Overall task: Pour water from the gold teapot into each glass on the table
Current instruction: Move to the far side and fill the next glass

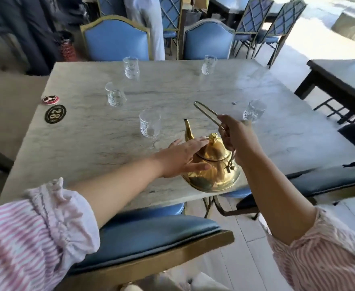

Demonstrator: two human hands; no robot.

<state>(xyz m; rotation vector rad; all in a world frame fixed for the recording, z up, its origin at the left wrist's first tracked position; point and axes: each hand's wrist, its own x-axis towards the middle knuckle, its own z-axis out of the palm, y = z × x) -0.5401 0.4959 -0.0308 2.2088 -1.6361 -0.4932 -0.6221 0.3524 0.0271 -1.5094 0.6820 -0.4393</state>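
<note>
The right hand (238, 135) is closed around the thin wire handle (207, 113) of the gold teapot (213, 164), the loop sticking up and away past the fingers. The left hand (183, 157) lies flat with fingers spread against the pot's near-left flank, fingertips reaching the lid knob (213, 137). The teapot sits at the near edge of the marble tabletop (88, 143), its spout (188, 131) pointing toward the far side. Just beyond the spout stands a stemmed glass (150, 125). A second glass (253, 110) is near the right edge, a third (115, 94) left of centre, and two more (131, 67) (209, 64) stand along the far edge.
</note>
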